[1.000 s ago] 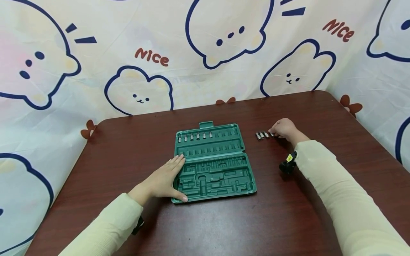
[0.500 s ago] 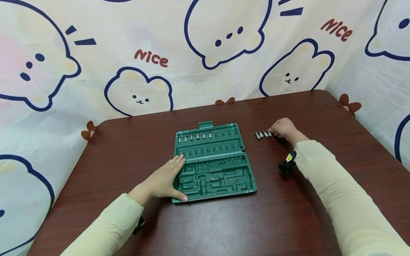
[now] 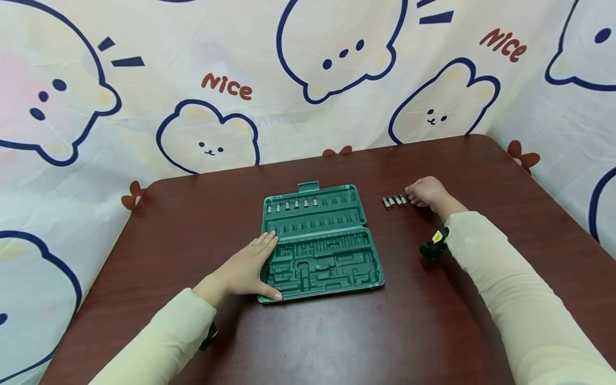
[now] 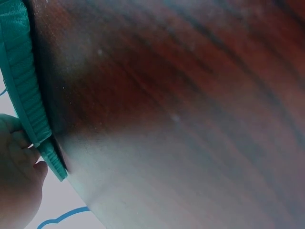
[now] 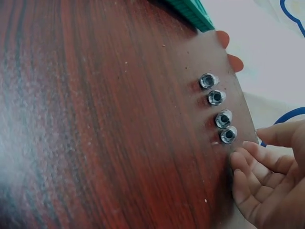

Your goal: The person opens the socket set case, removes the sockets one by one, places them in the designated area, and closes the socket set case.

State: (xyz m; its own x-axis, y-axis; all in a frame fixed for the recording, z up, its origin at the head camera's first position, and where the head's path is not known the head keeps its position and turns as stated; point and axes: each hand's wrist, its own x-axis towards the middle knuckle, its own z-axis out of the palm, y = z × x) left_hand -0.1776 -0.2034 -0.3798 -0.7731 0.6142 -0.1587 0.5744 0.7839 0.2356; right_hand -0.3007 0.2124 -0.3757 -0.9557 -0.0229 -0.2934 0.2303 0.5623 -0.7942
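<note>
An open green case lies on the table, with several metal bits standing in its upper row. My left hand rests on the case's left edge, fingers spread straight; the left wrist view shows it against the green side. Several small metal sockets lie in a short row right of the case. Just right of that row is my right hand. In the right wrist view this hand has its thumb and forefinger apart beside the last socket, with nothing visible between them.
The brown table carries the case and sockets. Behind it hangs a pale cloth with cartoon outlines, which continues along both sides. Black wrist devices sit below the sleeves.
My right thumb and finger have come away from the rightmost socket, which now lies closer to the others in the row. The left hand has stayed on the case.
</note>
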